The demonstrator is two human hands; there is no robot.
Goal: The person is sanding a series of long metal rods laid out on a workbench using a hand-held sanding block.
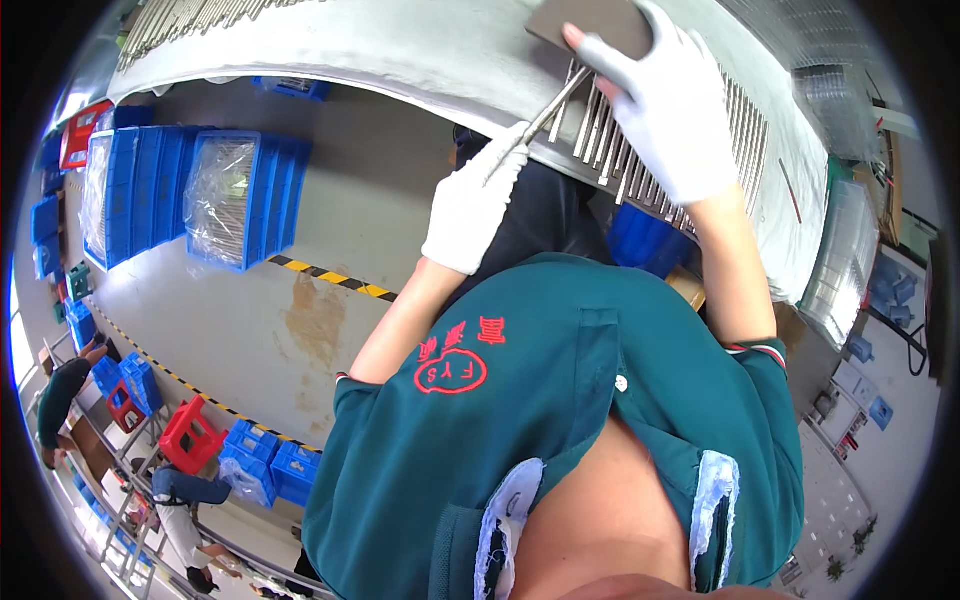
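Observation:
My left hand (472, 208), in a white glove, is closed around the near end of a thin metal rod (556, 106). The rod slants up and right, its far end close to the fingers of my right hand. Also gloved in white, my right hand (680, 115) grips a flat grey-brown pad (600, 24), with the thumb along its near edge. Whether the pad touches the rod cannot be made out. Under and beside the right hand, a row of similar metal rods (745, 125) lies side by side on the pale-covered table (420, 65).
More metal rods (190, 28) lie at the table's far left. Blue crates (275, 195) with plastic-wrapped contents stand on the floor to the left, near black-and-yellow tape (335, 280). A blue bin (650, 240) sits below the table edge. Other people (62, 400) are at the lower left.

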